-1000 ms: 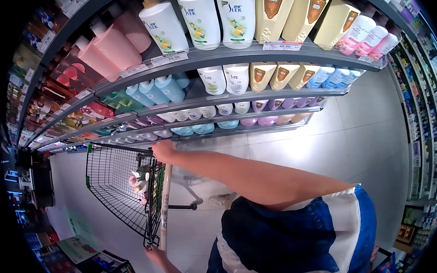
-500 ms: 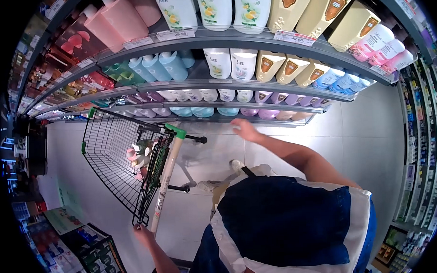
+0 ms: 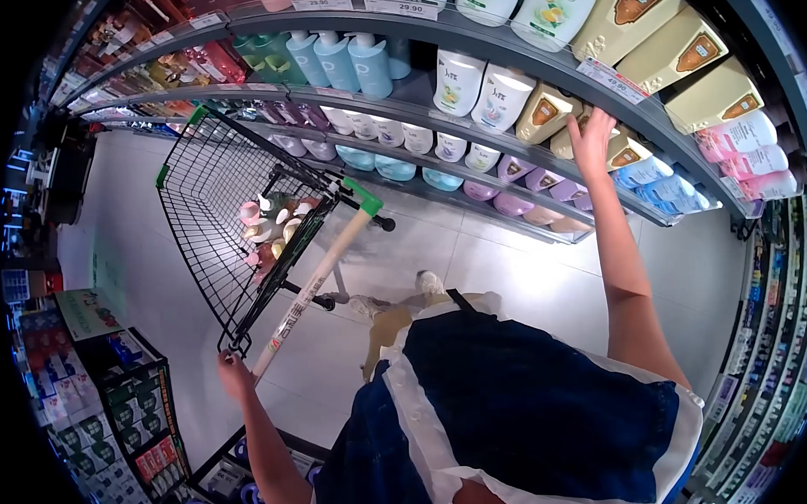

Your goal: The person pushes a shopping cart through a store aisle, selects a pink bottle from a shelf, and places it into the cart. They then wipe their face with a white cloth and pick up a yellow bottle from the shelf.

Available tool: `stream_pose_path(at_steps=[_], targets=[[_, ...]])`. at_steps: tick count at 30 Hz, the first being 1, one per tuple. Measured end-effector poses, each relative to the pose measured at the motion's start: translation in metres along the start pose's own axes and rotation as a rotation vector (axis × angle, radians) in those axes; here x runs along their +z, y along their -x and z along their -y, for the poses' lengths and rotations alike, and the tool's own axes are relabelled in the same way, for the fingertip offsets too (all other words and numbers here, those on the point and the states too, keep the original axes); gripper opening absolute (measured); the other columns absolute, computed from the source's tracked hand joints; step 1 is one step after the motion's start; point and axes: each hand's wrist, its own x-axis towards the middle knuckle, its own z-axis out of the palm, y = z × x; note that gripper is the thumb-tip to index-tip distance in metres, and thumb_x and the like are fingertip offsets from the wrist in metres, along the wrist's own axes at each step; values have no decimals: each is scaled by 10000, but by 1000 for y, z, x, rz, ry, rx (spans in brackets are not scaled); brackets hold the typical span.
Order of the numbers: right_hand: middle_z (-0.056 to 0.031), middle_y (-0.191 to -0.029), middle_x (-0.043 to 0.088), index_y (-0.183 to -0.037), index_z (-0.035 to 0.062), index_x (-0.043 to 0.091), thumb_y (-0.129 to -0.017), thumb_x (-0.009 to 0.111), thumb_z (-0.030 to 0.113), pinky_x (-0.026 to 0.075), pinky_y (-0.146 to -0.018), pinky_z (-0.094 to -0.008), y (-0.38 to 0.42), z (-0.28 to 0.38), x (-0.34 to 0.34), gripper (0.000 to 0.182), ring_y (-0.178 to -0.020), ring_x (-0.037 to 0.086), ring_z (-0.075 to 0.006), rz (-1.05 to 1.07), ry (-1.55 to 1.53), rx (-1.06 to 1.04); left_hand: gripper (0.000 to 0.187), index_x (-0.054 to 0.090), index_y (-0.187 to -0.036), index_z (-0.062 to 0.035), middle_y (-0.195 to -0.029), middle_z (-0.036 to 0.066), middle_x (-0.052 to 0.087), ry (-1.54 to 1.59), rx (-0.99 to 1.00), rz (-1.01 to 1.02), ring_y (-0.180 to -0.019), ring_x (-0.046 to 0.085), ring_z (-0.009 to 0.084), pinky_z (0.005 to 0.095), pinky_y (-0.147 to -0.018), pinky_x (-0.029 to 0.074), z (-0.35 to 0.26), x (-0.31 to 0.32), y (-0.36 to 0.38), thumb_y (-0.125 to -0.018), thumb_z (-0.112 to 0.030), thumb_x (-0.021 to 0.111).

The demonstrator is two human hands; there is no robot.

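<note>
My left hand is closed on the near corner of a black wire shopping cart, by the lower end of its pale handle bar. Several bottles, some pink-topped and some cream, lie inside the basket. At the second shelf, my right hand is raised to a row of gold bottles with brown labels. Its thumb and fingers are spread, overlapping the middle gold bottle. Another gold bottle stands just left of the hand, and one more to its right.
White bottles and blue pump bottles fill the same shelf further left. A shelf edge with price tags juts out above my right hand. Pink-and-white bottles stand at the right end. Boxed goods are stacked at lower left.
My right hand has moved from over the floor up and right to the gold bottles. The view has shifted, and my left hand still holds the cart.
</note>
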Motion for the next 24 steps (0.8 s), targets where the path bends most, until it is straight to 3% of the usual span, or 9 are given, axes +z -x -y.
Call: stream_pose_path(at_steps=[4,6,9,10,17,18,21,22,24], targets=[[-259,-1219,454,-1254,-12,407,-807,623,250,262,-995,-476,-21,-16,12,561,-1146,410,-416,156,75,55,266,598,-1065,-138,-932,87,653,-17,-41,1,-855,616,280,392,-701,469,-7,-7,5,-834,-259,544],[-253,-1233,464,-1249,13,434,-827,597,316,248,-997,-497,-26,-17,17,544,-1162,422,-404,94,116,-82,265,597,-1066,-141,-934,83,649,-36,-44,-9,-861,613,275,389,-704,468,-3,-5,5,-828,-248,546],[-250,-1248,460,-1242,13,445,-824,600,318,248,-1007,-493,-31,-16,15,540,-1183,416,-397,186,221,2,265,596,-1067,-143,-930,78,645,0,-42,-12,-864,609,269,386,-706,467,2,-1,2,-823,-234,546],[-210,-1257,460,-1233,66,483,-816,609,286,284,-982,-519,-32,-24,17,489,-1186,412,-382,216,249,25,265,596,-1067,-143,-928,77,644,21,-40,-7,-863,608,267,385,-706,467,4,2,2,-822,-231,545],[-214,-1289,438,-1251,57,458,-830,574,345,272,-1004,-515,-30,-42,12,523,-1209,382,-384,225,400,-68,272,589,-1069,-123,-923,90,636,52,-13,26,-849,605,277,390,-710,463,14,6,-1,-834,-245,526],[-211,-1214,507,-1200,52,516,-825,593,322,336,-965,-485,-29,-45,13,469,-1138,459,-375,118,431,-53,274,587,-1077,-136,-929,84,640,28,-13,17,-843,608,282,390,-705,463,14,6,-1,-839,-251,516],[-200,-1094,583,-1108,42,585,-809,625,293,411,-890,-442,-42,-54,1,392,-1017,543,-364,146,231,-64,273,583,-1086,-159,-947,73,643,31,-27,29,-856,609,276,392,-705,463,6,-4,2,-840,-253,511],[-183,-998,624,-1028,28,625,-795,653,269,450,-826,-413,-43,-60,5,336,-910,584,-362,72,205,-139,269,579,-1089,-178,-962,65,645,26,-27,44,-864,611,272,394,-705,463,9,-4,0,-842,-259,509],[-184,-1011,621,-1039,27,620,-797,654,271,444,-839,-413,-45,-69,10,345,-922,578,-366,98,122,-96,266,579,-1087,-178,-968,64,646,6,-45,45,-863,613,271,394,-705,464,4,-9,2,-843,-259,510]])
